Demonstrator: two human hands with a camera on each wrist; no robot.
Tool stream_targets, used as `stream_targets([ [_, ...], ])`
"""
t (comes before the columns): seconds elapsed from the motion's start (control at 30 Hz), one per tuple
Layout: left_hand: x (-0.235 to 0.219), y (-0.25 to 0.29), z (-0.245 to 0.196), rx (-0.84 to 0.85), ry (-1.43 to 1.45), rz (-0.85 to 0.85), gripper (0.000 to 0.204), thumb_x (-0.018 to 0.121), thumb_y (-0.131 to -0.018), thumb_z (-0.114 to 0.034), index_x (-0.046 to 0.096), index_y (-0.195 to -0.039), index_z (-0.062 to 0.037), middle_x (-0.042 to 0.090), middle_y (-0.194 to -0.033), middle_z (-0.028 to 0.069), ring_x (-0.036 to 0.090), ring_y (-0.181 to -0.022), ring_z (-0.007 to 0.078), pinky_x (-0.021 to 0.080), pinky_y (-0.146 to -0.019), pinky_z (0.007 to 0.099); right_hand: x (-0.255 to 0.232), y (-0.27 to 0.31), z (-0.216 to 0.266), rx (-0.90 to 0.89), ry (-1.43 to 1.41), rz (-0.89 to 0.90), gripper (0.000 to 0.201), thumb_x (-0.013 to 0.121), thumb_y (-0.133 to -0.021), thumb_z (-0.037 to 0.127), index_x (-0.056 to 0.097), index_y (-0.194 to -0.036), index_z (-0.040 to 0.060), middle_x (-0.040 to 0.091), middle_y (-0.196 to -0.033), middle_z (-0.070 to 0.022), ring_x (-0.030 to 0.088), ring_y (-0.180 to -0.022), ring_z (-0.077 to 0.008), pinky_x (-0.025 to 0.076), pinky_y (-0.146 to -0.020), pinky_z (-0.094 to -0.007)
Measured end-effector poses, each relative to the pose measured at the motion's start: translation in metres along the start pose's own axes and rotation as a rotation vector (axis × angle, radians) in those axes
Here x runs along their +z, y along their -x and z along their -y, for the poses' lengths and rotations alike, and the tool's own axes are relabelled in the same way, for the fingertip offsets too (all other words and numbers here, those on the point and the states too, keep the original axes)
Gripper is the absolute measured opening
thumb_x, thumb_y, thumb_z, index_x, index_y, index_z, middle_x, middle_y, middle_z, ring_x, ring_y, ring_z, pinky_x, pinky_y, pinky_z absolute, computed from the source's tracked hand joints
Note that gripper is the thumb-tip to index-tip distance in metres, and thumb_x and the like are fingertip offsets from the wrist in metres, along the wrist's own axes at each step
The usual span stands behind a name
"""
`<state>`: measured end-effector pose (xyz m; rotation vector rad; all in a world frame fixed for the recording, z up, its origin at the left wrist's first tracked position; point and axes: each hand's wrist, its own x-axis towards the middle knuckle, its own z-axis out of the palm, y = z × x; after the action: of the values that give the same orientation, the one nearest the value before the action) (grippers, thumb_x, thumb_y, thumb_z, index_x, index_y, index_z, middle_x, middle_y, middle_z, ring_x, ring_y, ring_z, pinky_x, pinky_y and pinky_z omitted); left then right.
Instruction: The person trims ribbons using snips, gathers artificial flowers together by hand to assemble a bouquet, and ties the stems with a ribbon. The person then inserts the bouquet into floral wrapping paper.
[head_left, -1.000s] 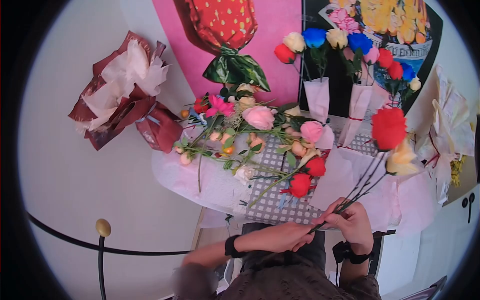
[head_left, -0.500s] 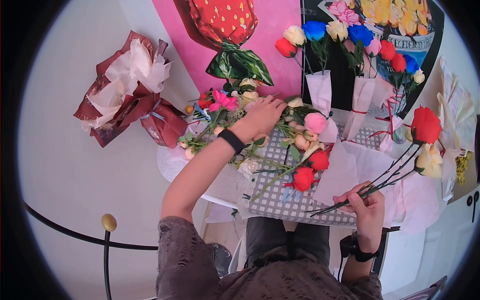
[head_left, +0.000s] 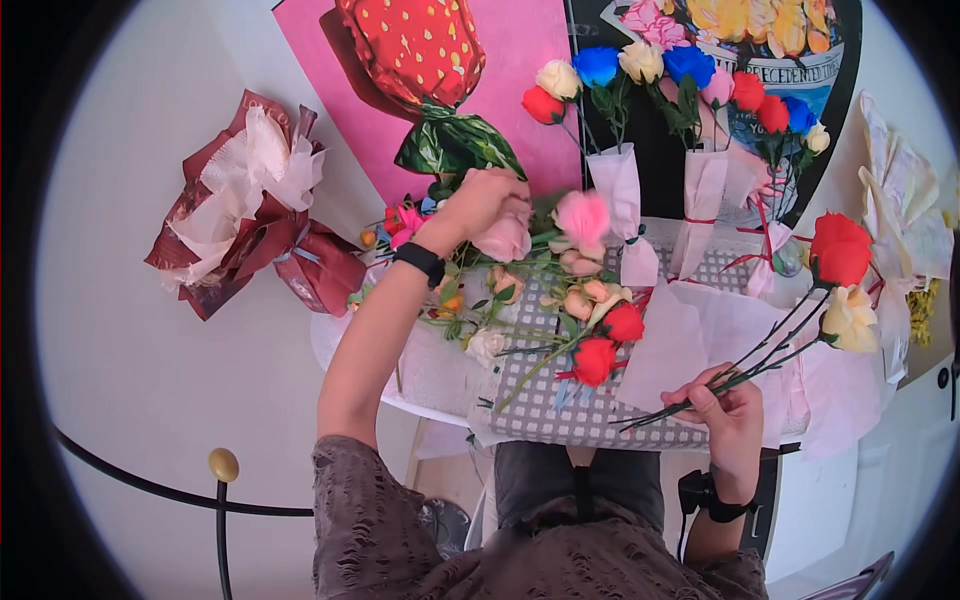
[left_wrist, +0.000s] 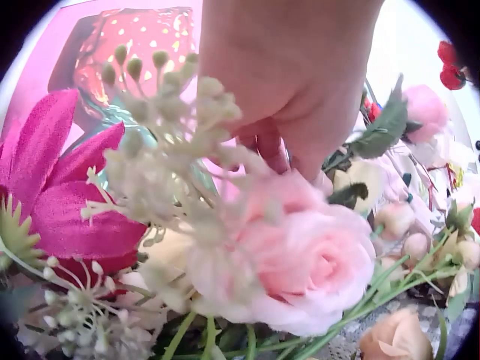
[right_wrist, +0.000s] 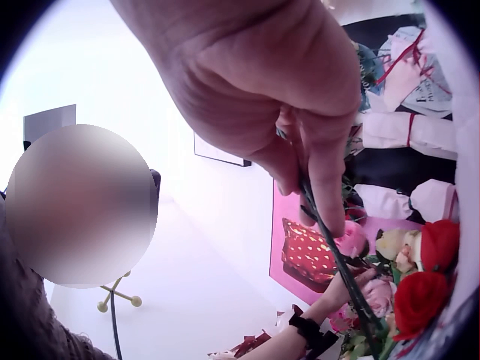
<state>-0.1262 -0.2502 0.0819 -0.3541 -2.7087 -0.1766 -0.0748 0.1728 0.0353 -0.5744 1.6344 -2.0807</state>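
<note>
Since the earlier frame, my left hand [head_left: 485, 205] has shifted back over the heap, and a second pink rose [head_left: 582, 218] beside it has moved and shows blurred. The fingers of that hand are bent at a large pink rose [left_wrist: 307, 270]; their tips go behind the petals, so I cannot tell whether they pinch it. This rose lies among loose flowers at the back of the bench [head_left: 435, 385]. The fingers of my right hand [head_left: 728, 408] pinch dark stems [head_left: 765, 362], with a red rose [head_left: 840, 248] and a cream rose [head_left: 850, 320] at their far end, above pale paper [head_left: 665, 350]. I judge the step in hand as picking out a further flower for this bunch. The next move calls for a sure hold and a careful lift, freeing the stem without dragging its tangled neighbours.
</note>
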Motion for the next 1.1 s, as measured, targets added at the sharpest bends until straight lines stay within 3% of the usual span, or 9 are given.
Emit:
stream_targets([
  [0.1,-0.022,-0.007,-0.001,-0.250,0.216,-0.108,0.008,0.063,-0.083,-0.011,0.066,-0.086,-0.0044,0.066,-0.087,0.0096,0.066,-0.078,0.0213,0.049,-0.069,0.0305,0.000,-0.002,0.000,-0.003,0.021,0.020,0.011,0.057,-0.092,0.008,0.054,-0.094,-0.0021,0.067,-0.087,-0.0112,0.068,-0.086,-0.0189,0.056,-0.070,-0.0241],
  [0.17,-0.036,-0.009,0.002,-0.217,0.252,-0.198,0.011,0.056,-0.091,-0.010,0.064,-0.093,-0.0012,0.067,-0.086,0.0091,0.066,-0.078,0.0149,0.050,-0.072,0.0265,0.001,-0.001,-0.001,0.002,0.016,0.020,0.011,0.057,-0.092,0.009,0.054,-0.094,-0.0021,0.067,-0.086,-0.0112,0.067,-0.086,-0.0187,0.056,-0.070,-0.0242],
  [0.23,-0.050,-0.013,-0.001,-0.292,0.620,-0.448,0.016,0.052,-0.094,-0.012,0.059,-0.098,0.0023,0.067,-0.085,0.0083,0.065,-0.080,0.0116,0.050,-0.073,0.0251,0.002,-0.003,0.001,0.005,0.010,0.023,0.011,0.058,-0.092,0.009,0.055,-0.094,-0.0021,0.067,-0.086,-0.0111,0.067,-0.086,-0.0184,0.055,-0.070,-0.0243],
  [0.3,-0.065,-0.012,-0.015,-0.280,0.643,-0.528,0.022,0.052,-0.096,-0.017,0.056,-0.095,0.0045,0.069,-0.081,0.0112,0.068,-0.077,0.0157,0.053,-0.068,0.0276,0.004,-0.004,0.003,0.006,0.100,0.033,0.013,0.053,-0.094,0.010,0.051,-0.093,-0.0034,0.065,-0.083,-0.0132,0.068,-0.086,-0.0254,0.058,-0.076,-0.0329],
  [0.4,-0.088,-0.005,-0.054,-0.274,1.009,-0.692,0.021,0.050,-0.098,-0.020,0.052,-0.101,0.0001,0.065,-0.085,0.0128,0.068,-0.078,0.0229,0.056,-0.070,0.0301,0.010,-0.009,0.008,-0.007,0.096,0.047,0.014,0.053,-0.094,0.010,0.051,-0.093,-0.0033,0.065,-0.084,-0.0134,0.068,-0.087,-0.0250,0.058,-0.076,-0.0322],
  [0.63,-0.047,0.051,-0.179,-0.557,1.447,-0.094,0.017,0.047,-0.098,-0.017,0.052,-0.102,-0.0013,0.066,-0.098,0.0117,0.066,-0.086,0.0208,0.056,-0.077,0.0331,0.037,-0.027,0.013,-0.035,0.065,0.092,0.016,0.059,-0.092,0.015,0.058,-0.093,-0.0011,0.067,-0.086,-0.0087,0.065,-0.082,-0.0130,0.052,-0.068,-0.0238],
  [0.83,0.048,0.100,-0.225,-0.562,1.423,-0.184,0.017,0.049,-0.096,-0.011,0.053,-0.110,-0.0024,0.068,-0.100,0.0091,0.066,-0.085,0.0148,0.050,-0.071,0.0252,0.044,-0.039,-0.008,-0.209,0.450,0.125,0.013,0.064,-0.088,0.012,0.064,-0.091,-0.0010,0.064,-0.068,-0.0041,0.057,-0.061,-0.0071,0.044,-0.057,-0.0222],
  [0.9,0.061,0.109,-0.234,-0.611,1.043,-0.242,0.018,0.050,-0.094,-0.007,0.054,-0.112,-0.0045,0.069,-0.092,0.0108,0.067,-0.080,0.0153,0.048,-0.067,0.0275,0.045,-0.039,-0.012,-0.220,0.467,0.138,0.013,0.064,-0.087,0.011,0.064,-0.092,-0.0009,0.064,-0.068,-0.0065,0.058,-0.059,-0.0096,0.045,-0.057,-0.0233],
  [1.1,0.072,0.124,-0.242,-0.562,0.881,-0.256,0.009,0.053,-0.092,-0.004,0.053,-0.101,-0.0030,0.067,-0.088,0.0150,0.067,-0.084,0.0301,0.049,-0.069,0.0315,0.050,-0.038,-0.012,-0.200,0.535,0.192,0.011,0.063,-0.087,0.010,0.065,-0.091,0.0001,0.068,-0.074,-0.0094,0.064,-0.062,-0.0149,0.049,-0.060,-0.0270],
])
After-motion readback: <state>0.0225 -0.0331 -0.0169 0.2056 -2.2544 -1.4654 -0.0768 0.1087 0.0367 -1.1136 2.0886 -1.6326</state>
